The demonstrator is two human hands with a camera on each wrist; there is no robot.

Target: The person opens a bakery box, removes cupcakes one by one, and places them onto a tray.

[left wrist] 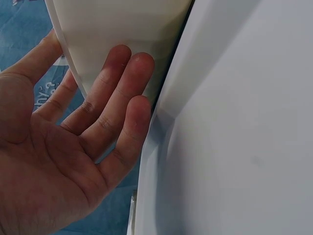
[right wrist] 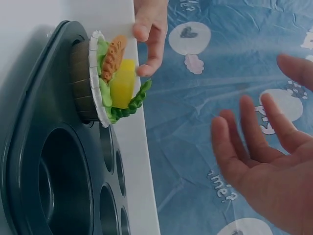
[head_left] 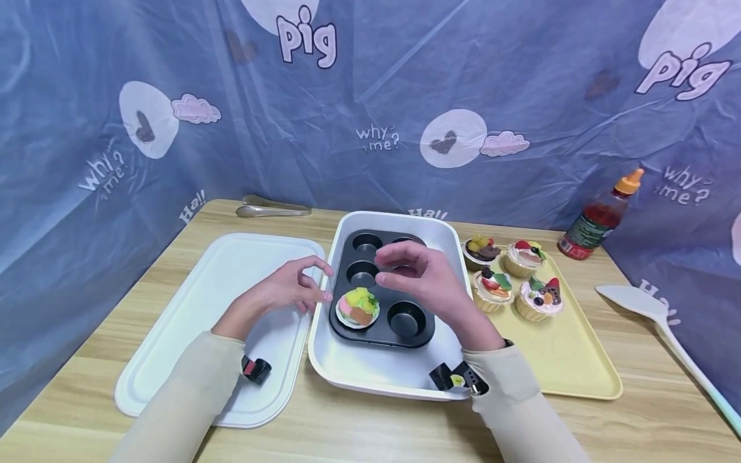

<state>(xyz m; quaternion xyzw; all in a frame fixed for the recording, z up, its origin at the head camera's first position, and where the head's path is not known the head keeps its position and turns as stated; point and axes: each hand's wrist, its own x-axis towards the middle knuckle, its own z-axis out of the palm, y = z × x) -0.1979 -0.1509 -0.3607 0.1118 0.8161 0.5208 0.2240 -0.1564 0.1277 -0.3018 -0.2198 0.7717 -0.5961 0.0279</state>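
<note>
A dark muffin tin (head_left: 382, 331) lies inside a white rectangular tub (head_left: 382, 376). In its near left cup sits a toy cupcake (head_left: 357, 308) with yellow, pink, brown and green toppings, seen from the side in the right wrist view. My right hand (head_left: 419, 273) hovers over the right side of the tin, fingers loosely bent and holding nothing; it hides some cups. By the tub's left rim is my left hand (head_left: 289, 286), also holding nothing, with fingers relaxed. Whether its fingertips touch the rim I cannot tell.
A white tray (head_left: 173, 360) lies at the left, with metal tongs (head_left: 272, 209) behind it. At the right, several toy cupcakes (head_left: 492, 289) stand on a yellow tray (head_left: 579, 366). Beyond it are a sauce bottle (head_left: 596, 222) and a white spatula-like utensil (head_left: 633, 302). A blue printed cloth (head_left: 347, 167) hangs behind.
</note>
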